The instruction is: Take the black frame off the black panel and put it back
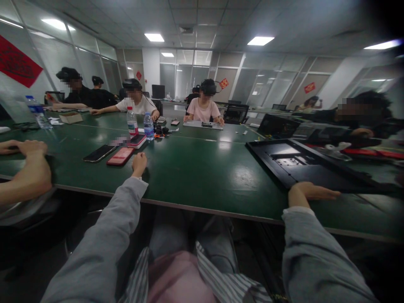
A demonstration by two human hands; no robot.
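Observation:
My left hand (139, 164) rests on the green table (195, 176) with its fingers curled into a loose fist. Nothing shows sticking out of it. Just left of it lie a red phone (120, 156) and a dark phone (99, 153). My right hand (315, 191) has its fingers stretched out together, palm side partly hidden. It is at the near edge of a black flat panel with a raised rim (318, 168), which lies on the table's right side. Whether the hand touches the rim I cannot tell.
A red-labelled bottle (132, 124) and a blue-labelled bottle (148, 127) stand beyond the phones. Another bottle (38, 112) and a small cardboard box (71, 118) are at far left. A neighbour's arms (30, 168) rest at left. Several people sit around the table.

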